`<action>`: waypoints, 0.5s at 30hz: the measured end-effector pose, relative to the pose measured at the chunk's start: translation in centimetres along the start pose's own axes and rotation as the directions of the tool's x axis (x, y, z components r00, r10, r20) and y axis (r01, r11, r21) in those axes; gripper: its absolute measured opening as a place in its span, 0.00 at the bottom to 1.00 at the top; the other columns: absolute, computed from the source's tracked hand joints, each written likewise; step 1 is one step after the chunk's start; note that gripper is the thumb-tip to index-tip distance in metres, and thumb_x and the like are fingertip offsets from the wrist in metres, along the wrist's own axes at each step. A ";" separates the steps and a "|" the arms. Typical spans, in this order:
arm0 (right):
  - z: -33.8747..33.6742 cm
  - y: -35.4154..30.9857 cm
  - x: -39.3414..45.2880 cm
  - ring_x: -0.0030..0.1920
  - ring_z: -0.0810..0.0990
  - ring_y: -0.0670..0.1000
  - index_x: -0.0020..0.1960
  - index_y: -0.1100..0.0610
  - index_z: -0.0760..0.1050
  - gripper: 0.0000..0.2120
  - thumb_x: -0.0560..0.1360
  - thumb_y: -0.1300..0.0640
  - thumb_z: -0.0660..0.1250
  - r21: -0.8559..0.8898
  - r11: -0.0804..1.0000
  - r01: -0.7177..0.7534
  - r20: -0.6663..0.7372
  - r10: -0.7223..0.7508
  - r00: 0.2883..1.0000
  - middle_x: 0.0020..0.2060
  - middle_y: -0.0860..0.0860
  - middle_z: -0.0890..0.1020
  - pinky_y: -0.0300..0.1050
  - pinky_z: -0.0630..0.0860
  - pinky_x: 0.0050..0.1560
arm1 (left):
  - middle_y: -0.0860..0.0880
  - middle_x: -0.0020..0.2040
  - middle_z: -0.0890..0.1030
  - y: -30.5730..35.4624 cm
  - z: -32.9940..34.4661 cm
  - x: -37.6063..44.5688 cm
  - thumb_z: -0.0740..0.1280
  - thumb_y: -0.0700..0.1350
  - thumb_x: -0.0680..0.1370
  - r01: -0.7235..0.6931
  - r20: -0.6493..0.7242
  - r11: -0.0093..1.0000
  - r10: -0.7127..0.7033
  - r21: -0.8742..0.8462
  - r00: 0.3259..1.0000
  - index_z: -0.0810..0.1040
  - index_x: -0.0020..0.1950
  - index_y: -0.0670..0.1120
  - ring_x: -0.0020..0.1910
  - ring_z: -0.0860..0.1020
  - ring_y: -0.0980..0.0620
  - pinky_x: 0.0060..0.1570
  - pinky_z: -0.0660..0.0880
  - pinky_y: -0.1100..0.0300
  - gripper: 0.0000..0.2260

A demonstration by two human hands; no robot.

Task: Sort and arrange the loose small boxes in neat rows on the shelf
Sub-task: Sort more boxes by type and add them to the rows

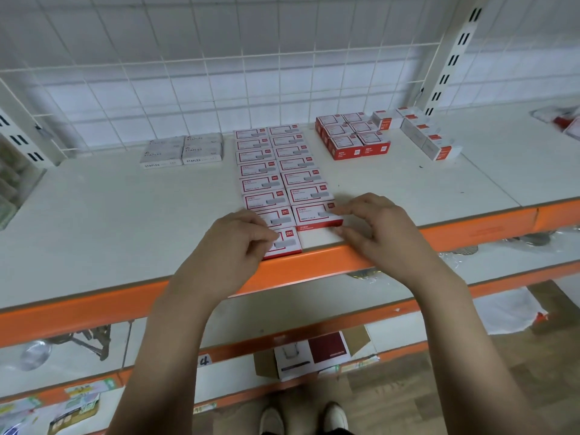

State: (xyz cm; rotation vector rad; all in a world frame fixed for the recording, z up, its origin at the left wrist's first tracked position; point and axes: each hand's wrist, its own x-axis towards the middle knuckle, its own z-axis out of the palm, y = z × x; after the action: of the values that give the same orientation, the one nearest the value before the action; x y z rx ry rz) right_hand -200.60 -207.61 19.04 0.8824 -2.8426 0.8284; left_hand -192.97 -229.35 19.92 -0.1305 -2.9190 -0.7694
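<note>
Two neat columns of small red-and-white boxes (276, 171) run from the back of the white shelf (110, 215) toward its orange front edge. My left hand (232, 246) pinches the nearest box of the left column (287, 241), which sits right at the shelf's edge. My right hand (373, 227) grips the right end of the front box of the right column (315, 215) between curled fingers and thumb. The left column reaches one box closer to me than the right one.
Grey staple boxes (182, 149) sit at the back left. A block of red boxes (353, 136) and a slanted row of white-and-red boxes (430, 139) stand at the back right. A wire grid backs the shelf. Lower shelves hold packets and a cardboard box (314, 353).
</note>
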 end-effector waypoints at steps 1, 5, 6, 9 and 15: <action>0.0 0.0 0.0 0.61 0.72 0.51 0.62 0.53 0.75 0.15 0.75 0.55 0.66 -0.003 1.000 -0.006 -0.006 0.006 1.000 0.58 0.49 0.76 0.38 0.63 0.60 | 0.50 0.54 0.78 0.0 -0.1 0.2 0.64 0.40 0.77 -0.003 -0.001 1.000 0.003 0.009 1.000 0.81 0.57 0.45 0.55 0.74 0.53 0.56 0.67 0.67 0.10; -0.4 0.2 -0.2 0.59 0.73 0.51 0.60 0.54 0.77 0.14 0.75 0.55 0.67 -0.009 1.000 -0.026 -0.050 0.025 0.998 0.56 0.49 0.77 0.38 0.64 0.59 | 0.50 0.57 0.78 0.3 -0.1 1.7 0.63 0.44 0.78 -0.006 -0.028 0.994 0.009 0.111 1.000 0.79 0.60 0.47 0.57 0.74 0.51 0.55 0.68 0.63 0.12; -0.6 0.5 -0.4 0.59 0.73 0.51 0.59 0.54 0.77 0.14 0.75 0.55 0.67 -0.010 0.999 -0.033 -0.057 0.033 0.998 0.56 0.49 0.77 0.37 0.65 0.58 | 0.50 0.58 0.78 0.6 0.1 2.2 0.62 0.45 0.78 -0.003 -0.032 0.991 0.007 0.131 0.999 0.78 0.61 0.47 0.57 0.73 0.51 0.55 0.68 0.63 0.12; -1.3 2.1 -1.1 0.58 0.73 0.51 0.58 0.54 0.77 0.13 0.75 0.54 0.67 -0.009 0.998 -0.068 -0.079 0.067 0.995 0.54 0.49 0.78 0.35 0.63 0.55 | 0.50 0.60 0.77 2.1 1.1 3.3 0.61 0.47 0.79 -0.026 -0.036 0.987 0.032 0.159 0.999 0.76 0.62 0.48 0.59 0.73 0.52 0.57 0.68 0.60 0.13; -4.8 7.2 -3.5 0.50 0.73 0.47 0.58 0.55 0.77 0.12 0.75 0.54 0.67 0.010 0.992 -0.126 -0.154 0.126 0.980 0.52 0.49 0.77 0.38 0.70 0.52 | 0.51 0.59 0.77 7.6 4.3 6.4 0.62 0.48 0.79 -0.120 -0.006 0.980 0.122 0.162 0.992 0.75 0.64 0.49 0.59 0.72 0.51 0.58 0.68 0.57 0.14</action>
State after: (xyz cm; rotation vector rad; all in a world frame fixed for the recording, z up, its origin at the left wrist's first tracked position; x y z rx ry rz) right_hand -202.05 -198.42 19.04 0.6128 -2.7849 0.8685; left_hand -198.87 -220.32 20.75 -0.2821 -2.9105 -0.5113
